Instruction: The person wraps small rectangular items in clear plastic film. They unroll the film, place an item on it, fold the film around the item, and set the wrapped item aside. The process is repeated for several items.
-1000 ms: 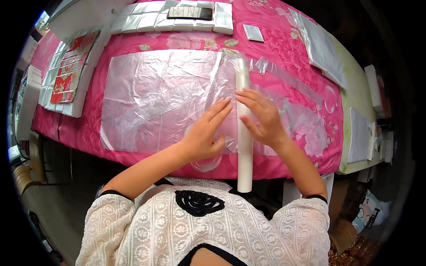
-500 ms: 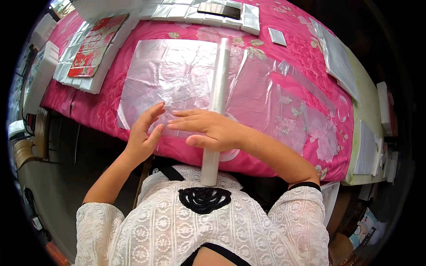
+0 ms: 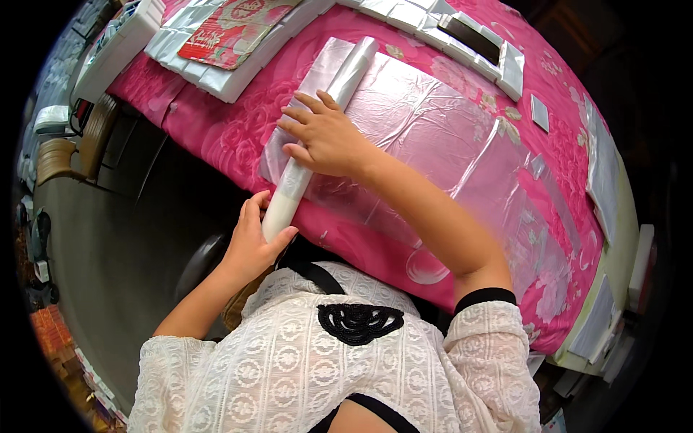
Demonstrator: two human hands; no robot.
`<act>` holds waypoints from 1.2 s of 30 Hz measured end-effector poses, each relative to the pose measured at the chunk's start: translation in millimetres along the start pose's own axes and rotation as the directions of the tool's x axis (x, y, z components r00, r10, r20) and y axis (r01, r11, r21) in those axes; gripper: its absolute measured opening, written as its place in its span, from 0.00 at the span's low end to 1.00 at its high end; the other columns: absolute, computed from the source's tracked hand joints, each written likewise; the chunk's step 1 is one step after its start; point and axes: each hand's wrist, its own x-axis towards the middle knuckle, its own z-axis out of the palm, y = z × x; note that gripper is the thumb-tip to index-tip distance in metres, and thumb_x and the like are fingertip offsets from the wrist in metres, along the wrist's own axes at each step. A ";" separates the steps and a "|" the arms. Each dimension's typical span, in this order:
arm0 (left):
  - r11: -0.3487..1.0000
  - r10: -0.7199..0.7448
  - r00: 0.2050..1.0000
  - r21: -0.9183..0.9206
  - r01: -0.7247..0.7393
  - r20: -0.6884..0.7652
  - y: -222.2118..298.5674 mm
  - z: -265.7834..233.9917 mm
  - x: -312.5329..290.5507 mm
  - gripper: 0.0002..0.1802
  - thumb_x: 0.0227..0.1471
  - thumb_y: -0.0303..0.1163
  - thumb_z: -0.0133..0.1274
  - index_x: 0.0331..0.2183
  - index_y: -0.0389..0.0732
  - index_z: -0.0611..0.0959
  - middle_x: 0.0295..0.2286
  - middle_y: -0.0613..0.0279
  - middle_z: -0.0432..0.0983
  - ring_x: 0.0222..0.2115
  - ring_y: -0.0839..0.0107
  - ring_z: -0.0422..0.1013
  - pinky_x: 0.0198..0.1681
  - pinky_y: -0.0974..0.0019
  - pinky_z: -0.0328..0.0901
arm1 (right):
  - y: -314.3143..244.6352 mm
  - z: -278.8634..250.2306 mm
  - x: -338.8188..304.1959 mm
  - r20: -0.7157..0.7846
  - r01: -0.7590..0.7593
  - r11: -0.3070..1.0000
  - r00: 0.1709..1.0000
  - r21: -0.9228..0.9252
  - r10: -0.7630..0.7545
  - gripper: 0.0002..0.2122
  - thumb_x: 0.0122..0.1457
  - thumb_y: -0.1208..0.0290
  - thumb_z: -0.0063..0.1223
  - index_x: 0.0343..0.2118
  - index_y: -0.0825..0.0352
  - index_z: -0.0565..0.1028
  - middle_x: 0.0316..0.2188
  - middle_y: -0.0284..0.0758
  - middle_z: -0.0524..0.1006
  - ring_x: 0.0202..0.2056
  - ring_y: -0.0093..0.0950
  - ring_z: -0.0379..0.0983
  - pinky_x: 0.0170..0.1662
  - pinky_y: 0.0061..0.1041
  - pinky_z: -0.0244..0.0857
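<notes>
A long roll of clear plastic film (image 3: 290,193) lies slantwise across the left part of a spread film sheet (image 3: 426,108) on the pink floral tablecloth. Its near end sticks out past the table edge. My left hand (image 3: 254,239) is closed around that near end, thumb on one side and fingers on the other. Farther up, my right hand (image 3: 321,137) rests on top of the roll with its fingers spread. The sheet stretches from the roll toward the right, wrinkled and partly see-through.
At the back left, a red patterned card (image 3: 234,32) lies on rows of white packets. A dark phone (image 3: 469,37) rests on more packets at the back. One small packet (image 3: 539,113) lies apart. Folded film (image 3: 600,173) lies along the right edge. A wooden chair (image 3: 76,155) stands left.
The roll has moved left across the sheet and now slants. Both hands were above it in the air; my left now grips its near end, my right lies on it. The view has turned.
</notes>
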 end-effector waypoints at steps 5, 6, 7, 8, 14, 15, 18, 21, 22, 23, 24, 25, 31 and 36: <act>0.899 -0.203 0.970 -0.365 0.240 0.137 -6.9 -4.9 8.5 0.33 0.42 0.34 0.62 0.48 0.32 0.66 0.38 0.54 0.71 0.36 0.67 0.71 0.41 0.66 0.66 | -25.2 48.1 29.1 -0.377 -0.414 0.885 0.801 0.211 0.465 0.34 0.49 0.67 0.48 0.59 0.70 0.50 0.57 0.56 0.55 0.63 0.43 0.39 0.64 0.40 0.31; 0.784 -0.224 0.950 -0.539 0.307 0.216 -8.6 -6.8 7.7 0.32 0.42 0.34 0.61 0.47 0.32 0.67 0.38 0.56 0.72 0.35 0.68 0.71 0.40 0.67 0.67 | -28.6 53.5 30.9 -0.423 -0.502 0.794 0.672 0.342 0.608 0.37 0.48 0.68 0.49 0.60 0.71 0.46 0.57 0.59 0.53 0.64 0.44 0.38 0.64 0.39 0.30; 0.656 -0.172 0.926 -0.662 0.362 0.336 -5.1 -11.6 5.5 0.30 0.44 0.32 0.60 0.48 0.33 0.68 0.39 0.57 0.72 0.33 0.73 0.72 0.38 0.70 0.68 | -31.8 39.8 33.1 -0.425 -0.499 0.725 0.592 0.474 0.685 0.40 0.47 0.72 0.52 0.60 0.73 0.41 0.54 0.60 0.56 0.60 0.44 0.49 0.60 0.38 0.46; 0.507 -0.055 0.922 -0.785 0.356 0.382 -10.1 -10.7 2.7 0.31 0.44 0.34 0.59 0.48 0.34 0.68 0.39 0.56 0.72 0.33 0.72 0.72 0.36 0.68 0.70 | -32.4 21.5 31.5 -0.247 -0.334 0.504 0.581 0.797 0.775 0.38 0.48 0.71 0.53 0.58 0.73 0.44 0.52 0.57 0.59 0.57 0.42 0.54 0.56 0.37 0.52; 0.275 0.265 0.711 -0.757 0.592 0.652 33.0 -8.0 25.1 0.32 0.40 0.41 0.61 0.44 0.34 0.70 0.33 0.58 0.72 0.29 0.72 0.71 0.32 0.67 0.70 | -29.6 -60.5 3.8 0.079 0.194 -0.324 0.740 0.926 0.668 0.25 0.50 0.68 0.58 0.48 0.71 0.59 0.34 0.37 0.70 0.34 0.25 0.72 0.41 0.29 0.71; 0.439 0.109 0.800 -0.751 0.493 0.590 42.0 -3.1 26.9 0.31 0.40 0.40 0.61 0.44 0.33 0.70 0.32 0.59 0.72 0.27 0.73 0.71 0.31 0.67 0.70 | -28.5 -73.7 -1.8 0.104 0.074 -0.204 0.668 0.976 0.737 0.26 0.50 0.67 0.58 0.48 0.71 0.58 0.32 0.37 0.70 0.34 0.25 0.71 0.39 0.27 0.71; 0.769 0.057 0.866 -0.575 0.279 0.497 50.9 8.0 35.2 0.30 0.38 0.38 0.62 0.42 0.34 0.71 0.27 0.61 0.71 0.24 0.75 0.70 0.26 0.69 0.68 | -21.2 -79.7 -19.3 0.047 0.061 -0.103 0.597 0.993 0.801 0.27 0.51 0.67 0.57 0.49 0.70 0.57 0.32 0.37 0.70 0.34 0.25 0.71 0.37 0.26 0.71; 0.479 0.207 0.703 -0.697 0.533 0.680 67.5 15.2 36.6 0.31 0.37 0.39 0.63 0.42 0.34 0.71 0.26 0.62 0.70 0.23 0.77 0.69 0.25 0.71 0.68 | -28.8 -85.5 -35.8 -0.003 0.277 -0.236 0.655 0.932 0.756 0.26 0.50 0.67 0.58 0.48 0.70 0.57 0.30 0.37 0.70 0.31 0.25 0.72 0.33 0.27 0.71; 0.437 0.244 0.674 -0.700 0.565 0.697 69.6 19.8 36.0 0.32 0.37 0.40 0.63 0.42 0.34 0.70 0.26 0.62 0.69 0.23 0.77 0.69 0.25 0.71 0.68 | -31.9 -87.0 -41.5 -0.014 0.336 -0.292 0.677 0.896 0.735 0.26 0.50 0.67 0.58 0.47 0.70 0.57 0.29 0.37 0.71 0.30 0.26 0.72 0.32 0.27 0.72; 0.394 0.282 0.646 -0.699 0.596 0.710 70.3 24.4 35.3 0.33 0.37 0.41 0.63 0.42 0.34 0.70 0.26 0.62 0.69 0.23 0.77 0.69 0.25 0.71 0.68 | -34.3 -87.9 -46.8 -0.034 0.352 -0.313 0.710 0.882 0.704 0.26 0.50 0.68 0.58 0.48 0.69 0.57 0.30 0.37 0.70 0.29 0.25 0.72 0.31 0.27 0.72; 0.350 0.317 0.618 -0.694 0.629 0.719 70.2 28.4 34.0 0.33 0.36 0.41 0.63 0.43 0.33 0.70 0.26 0.62 0.69 0.22 0.76 0.69 0.25 0.70 0.68 | -37.9 -89.6 -50.9 -0.032 0.357 -0.298 0.685 0.885 0.728 0.25 0.51 0.68 0.58 0.48 0.69 0.57 0.30 0.37 0.70 0.29 0.25 0.72 0.31 0.27 0.72; 0.331 0.341 0.580 -0.672 0.663 0.740 66.9 31.2 35.6 0.34 0.36 0.42 0.63 0.43 0.33 0.70 0.26 0.61 0.69 0.23 0.76 0.69 0.25 0.70 0.68 | -42.0 -92.6 -53.8 -0.029 0.361 -0.283 0.660 0.888 0.751 0.25 0.51 0.69 0.57 0.48 0.69 0.57 0.29 0.37 0.70 0.29 0.25 0.72 0.31 0.26 0.72; 0.572 0.258 0.639 -0.648 0.504 0.725 76.5 43.3 45.9 0.37 0.42 0.47 0.58 0.48 0.33 0.67 0.29 0.61 0.70 0.25 0.76 0.68 0.29 0.71 0.67 | -49.8 -91.3 -79.6 0.025 0.201 -0.145 0.501 0.969 0.865 0.22 0.53 0.69 0.55 0.46 0.70 0.59 0.29 0.35 0.68 0.29 0.23 0.70 0.34 0.26 0.70; 0.812 0.062 0.887 -0.540 0.221 0.457 66.5 61.1 54.1 0.30 0.53 0.49 0.46 0.49 0.36 0.67 0.30 0.63 0.69 0.27 0.78 0.68 0.30 0.73 0.65 | -51.0 -51.5 -89.0 -0.032 0.022 0.025 0.414 0.999 0.910 0.19 0.51 0.73 0.56 0.42 0.70 0.61 0.29 0.36 0.69 0.29 0.25 0.72 0.33 0.26 0.71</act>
